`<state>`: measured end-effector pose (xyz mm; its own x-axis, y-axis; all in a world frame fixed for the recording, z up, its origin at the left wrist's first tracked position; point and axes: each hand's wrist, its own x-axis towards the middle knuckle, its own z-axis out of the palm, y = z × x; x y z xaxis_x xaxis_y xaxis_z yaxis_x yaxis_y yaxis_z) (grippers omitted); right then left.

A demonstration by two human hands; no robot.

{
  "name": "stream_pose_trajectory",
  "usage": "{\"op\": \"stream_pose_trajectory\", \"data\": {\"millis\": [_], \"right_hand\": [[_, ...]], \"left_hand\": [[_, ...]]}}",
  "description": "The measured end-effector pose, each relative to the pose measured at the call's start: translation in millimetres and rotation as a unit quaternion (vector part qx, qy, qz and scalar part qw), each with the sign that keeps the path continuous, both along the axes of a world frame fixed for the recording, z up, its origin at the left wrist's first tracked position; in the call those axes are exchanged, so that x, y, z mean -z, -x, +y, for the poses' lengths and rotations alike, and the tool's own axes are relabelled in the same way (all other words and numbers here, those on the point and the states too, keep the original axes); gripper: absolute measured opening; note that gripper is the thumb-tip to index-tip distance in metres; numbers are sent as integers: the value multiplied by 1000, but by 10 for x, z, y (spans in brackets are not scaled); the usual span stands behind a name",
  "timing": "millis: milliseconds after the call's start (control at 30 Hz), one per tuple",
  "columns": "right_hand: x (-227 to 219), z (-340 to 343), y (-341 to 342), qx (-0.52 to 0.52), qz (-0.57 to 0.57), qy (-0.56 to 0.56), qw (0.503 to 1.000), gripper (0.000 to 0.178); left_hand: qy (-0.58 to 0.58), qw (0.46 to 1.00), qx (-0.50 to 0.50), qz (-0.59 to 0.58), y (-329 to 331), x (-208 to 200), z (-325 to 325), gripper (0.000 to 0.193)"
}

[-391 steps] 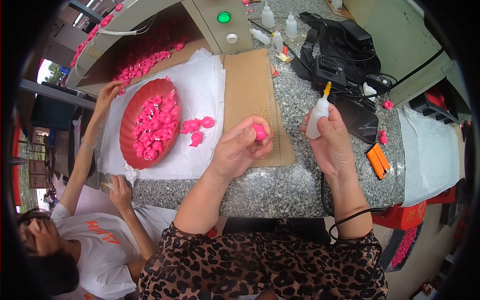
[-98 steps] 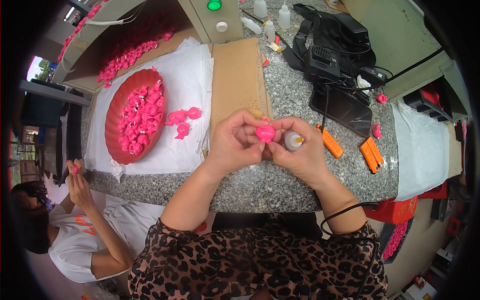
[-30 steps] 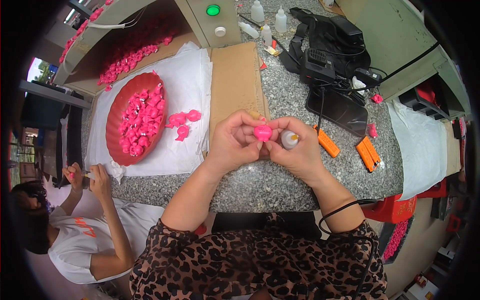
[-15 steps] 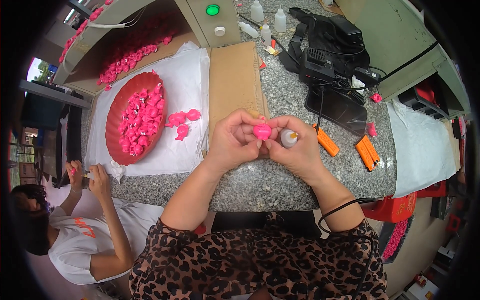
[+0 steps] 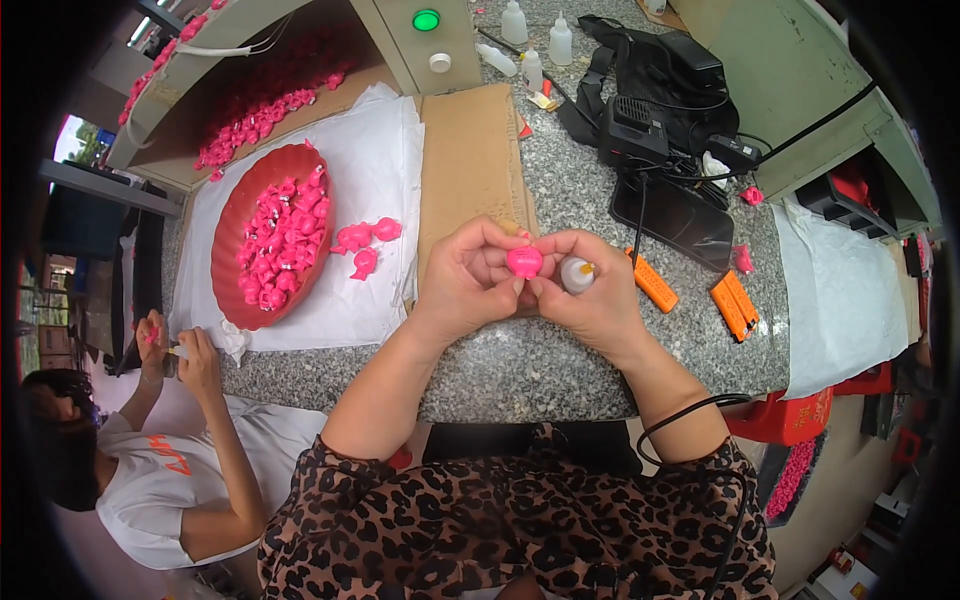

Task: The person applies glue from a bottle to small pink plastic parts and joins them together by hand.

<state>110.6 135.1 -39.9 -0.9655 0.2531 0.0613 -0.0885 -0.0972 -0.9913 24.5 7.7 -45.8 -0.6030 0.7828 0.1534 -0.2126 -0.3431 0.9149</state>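
Observation:
A small round pink plastic piece (image 5: pixel 525 262) is pinched between the fingertips of both my hands, above the near edge of the bench. My left hand (image 5: pixel 465 275) is closed, its thumb and fingers on the piece's left side. My right hand (image 5: pixel 595 290) steadies the other side with thumb and forefinger. Tucked in that same hand is a small whitish squeeze bottle (image 5: pixel 576 276) with an orange-yellow tip. To the left, a red scalloped tray (image 5: pixel 228 255) holds many similar pink pieces. A few loose pink pieces (image 5: pixel 365 262) lie beside it on white paper.
Brown cardboard (image 5: pixel 465 150) lies beyond my hands. White squeeze bottles (image 5: pixel 560 42) stand at the back. On the right are a black bag (image 5: pixel 640 70), a dark phone-like slab (image 5: pixel 680 222) and orange blocks (image 5: pixel 735 306). At left, a co-worker's hands (image 5: pixel 195 358) hold a pink piece.
My hands stay in nearly the same place, with the pink piece turned very slightly. The co-worker's hand with a pink piece has shifted a little.

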Motion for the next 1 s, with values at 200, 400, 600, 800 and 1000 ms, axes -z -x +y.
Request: {"op": "stream_pose_trajectory", "data": {"millis": [200, 400, 600, 800, 1000], "right_hand": [[14, 2, 6, 4, 8, -16, 1000, 24], [8, -1, 6, 3, 4, -17, 1000, 25], [16, -3, 11, 2, 2, -9, 1000, 25], [10, -19, 16, 12, 3, 7, 1000, 23], [13, -22, 19, 21, -1, 29, 999, 23]], "left_hand": [[-14, 1000, 18, 12, 28, 29, -15, 23], [-11, 1000, 12, -5, 12, 14, -8, 23], [-14, 1000, 18, 5, 38, 57, -15, 23], [-13, 1000, 19, -5, 30, 43, -11, 23], [-13, 1000, 20, -3, 40, 56, -13, 24]]}}
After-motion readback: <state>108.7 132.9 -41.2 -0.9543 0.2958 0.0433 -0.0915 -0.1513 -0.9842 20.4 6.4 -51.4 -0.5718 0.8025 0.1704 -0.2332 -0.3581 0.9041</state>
